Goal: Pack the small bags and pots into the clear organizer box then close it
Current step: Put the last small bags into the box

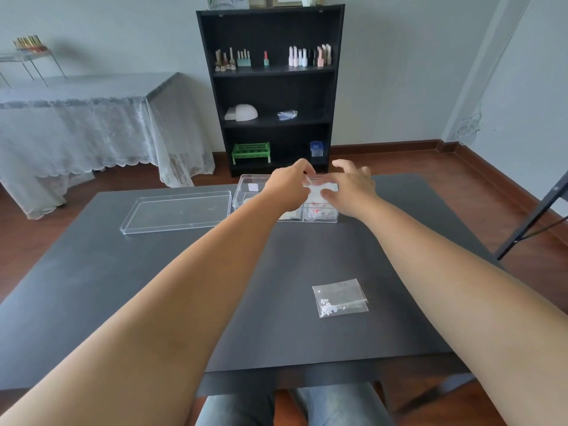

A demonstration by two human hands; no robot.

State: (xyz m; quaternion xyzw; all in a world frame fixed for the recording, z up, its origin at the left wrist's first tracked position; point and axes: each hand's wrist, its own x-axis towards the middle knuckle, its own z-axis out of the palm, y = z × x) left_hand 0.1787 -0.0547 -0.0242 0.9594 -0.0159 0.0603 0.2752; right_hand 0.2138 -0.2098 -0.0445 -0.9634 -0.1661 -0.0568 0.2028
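The clear organizer box (242, 192) stands open at the far side of the dark table (153, 287). Both my hands reach over it. My left hand (290, 187) and my right hand (350, 189) pinch a small clear bag (318, 189) between them above the box's right compartments. A bag with red beads (318, 212) lies in the front right compartment, and a small pale square item (254, 187) sits at the back left. The box's clear lid (178, 212) lies flat to its left. One small clear bag of white beads (339, 298) rests on the table near me.
A black bookshelf (272, 87) with nail polish bottles and a green basket stands behind the table. A lace-covered table (80, 124) is at the left. A black stand's leg (534, 216) leans in at the right edge. My knees show below the table's front edge.
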